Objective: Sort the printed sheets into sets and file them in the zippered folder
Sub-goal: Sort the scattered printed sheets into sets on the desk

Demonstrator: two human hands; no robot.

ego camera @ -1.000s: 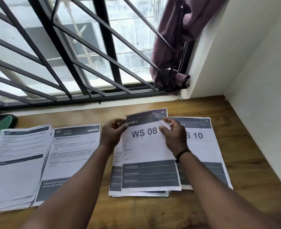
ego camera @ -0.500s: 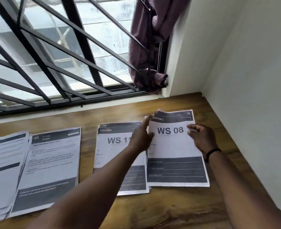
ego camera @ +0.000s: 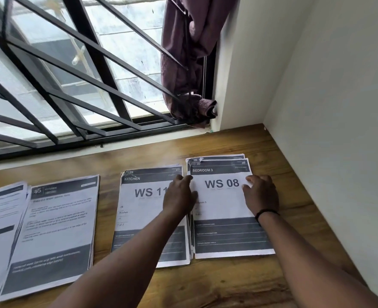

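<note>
Left hand [ego camera: 179, 196] is laid flat, fingers straight, across the seam between the WS 11 stack [ego camera: 143, 210] and the WS 08 stack [ego camera: 223, 210]. Right hand [ego camera: 261, 194] is rested on the WS 08 top sheet, fingers relaxed, nothing gripped. Both stacks are set side by side on the wooden table [ego camera: 294, 174], edges touching. Two more stacks [ego camera: 57, 230] are spread further left. Zippered folder is not seen.

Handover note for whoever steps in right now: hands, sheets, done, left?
Left hand: open, fingers at the left edge of the WS 08 pile.
Right hand: open, flat on that pile's right side.
WS 11 pile sits just left of it; two more stacks further left on the desk.
Done: four piles laid out.
Left: filing; folder not in view.
</note>
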